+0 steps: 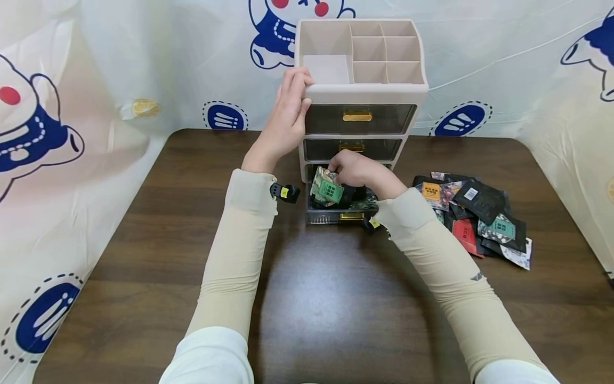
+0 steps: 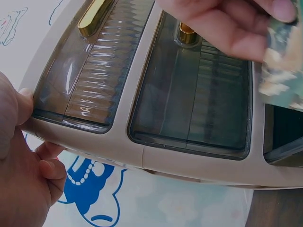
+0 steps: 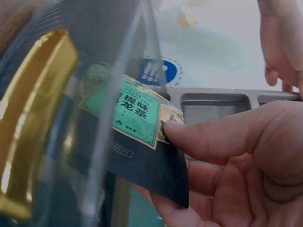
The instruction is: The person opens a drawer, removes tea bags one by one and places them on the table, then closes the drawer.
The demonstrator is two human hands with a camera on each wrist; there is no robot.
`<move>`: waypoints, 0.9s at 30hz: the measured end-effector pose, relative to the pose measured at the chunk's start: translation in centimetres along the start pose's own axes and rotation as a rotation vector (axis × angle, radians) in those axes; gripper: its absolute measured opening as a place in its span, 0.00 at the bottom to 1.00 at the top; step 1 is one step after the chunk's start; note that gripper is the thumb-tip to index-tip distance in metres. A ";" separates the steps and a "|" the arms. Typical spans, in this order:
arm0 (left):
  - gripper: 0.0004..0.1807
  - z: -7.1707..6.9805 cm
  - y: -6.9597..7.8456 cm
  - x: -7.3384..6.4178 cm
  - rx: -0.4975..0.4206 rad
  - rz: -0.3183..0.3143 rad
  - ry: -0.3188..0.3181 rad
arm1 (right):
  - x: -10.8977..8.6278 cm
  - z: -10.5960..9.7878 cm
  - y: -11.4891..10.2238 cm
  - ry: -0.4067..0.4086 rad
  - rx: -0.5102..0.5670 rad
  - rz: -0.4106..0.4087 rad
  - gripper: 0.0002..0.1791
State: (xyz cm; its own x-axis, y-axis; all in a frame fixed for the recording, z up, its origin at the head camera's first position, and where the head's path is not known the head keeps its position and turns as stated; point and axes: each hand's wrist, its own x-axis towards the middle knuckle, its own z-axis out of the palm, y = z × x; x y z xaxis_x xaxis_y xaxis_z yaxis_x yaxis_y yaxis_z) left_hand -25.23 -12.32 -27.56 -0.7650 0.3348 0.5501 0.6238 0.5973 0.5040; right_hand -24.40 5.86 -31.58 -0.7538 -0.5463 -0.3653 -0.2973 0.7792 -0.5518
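Observation:
A cream drawer organizer [image 1: 364,95] with smoky drawers and gold handles stands at the back of the table. My left hand [image 1: 283,122] grips its upper left corner, the fingers over the top edge. The lowest drawer [image 1: 322,217] is pulled out. Inside it my right hand [image 1: 362,173] pinches a tea sachet [image 3: 137,113] between thumb and fingers. The sachet is black with a green label reading grape oolong tea, and it stands tilted behind the drawer's clear front. More dark packets lie in the drawer, partly hidden by the right hand.
To the right of the organizer lies a loose pile of tea sachets [image 1: 484,200], with black, red, green and orange labels. Open compartments [image 1: 369,50] top the organizer. A printed cloth [image 1: 192,64] hangs behind and beside the wooden table [image 1: 316,309].

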 end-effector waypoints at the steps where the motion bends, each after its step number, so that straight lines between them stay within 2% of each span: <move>1: 0.15 0.0 0.0 0.0 0.002 -0.002 0.000 | -0.2 -0.1 0.1 0.012 0.017 -0.009 0.14; 5: 0.15 -0.1 0.0 0.0 0.011 -0.005 0.000 | -1.1 -0.7 0.6 0.077 0.088 -0.040 0.11; 9: 0.15 0.0 0.0 0.1 0.011 -0.008 -0.003 | -2.3 -1.0 1.4 0.155 0.143 -0.053 0.17; 16: 0.15 0.2 -0.1 0.0 0.019 -0.002 -0.004 | -5.0 -1.3 3.6 0.267 0.254 -0.067 0.13; 21: 0.14 0.1 0.0 0.1 0.018 -0.010 -0.007 | -7.9 -1.8 5.9 0.365 0.332 -0.010 0.15; 24: 0.14 0.1 0.0 0.1 0.017 -0.013 -0.003 | -9.8 -2.1 7.5 0.408 0.431 0.032 0.16; 27: 0.14 0.1 0.0 0.1 0.019 -0.012 -0.001 | -11.4 -2.2 9.4 0.461 0.541 0.067 0.13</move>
State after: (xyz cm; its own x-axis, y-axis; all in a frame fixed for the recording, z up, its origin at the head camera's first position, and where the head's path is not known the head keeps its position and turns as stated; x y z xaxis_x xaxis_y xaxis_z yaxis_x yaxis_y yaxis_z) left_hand -25.35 -12.18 -27.57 -0.7728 0.3279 0.5434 0.6113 0.6148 0.4983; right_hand -19.87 20.12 -30.92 -0.9669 -0.2234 -0.1231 0.0010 0.4793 -0.8776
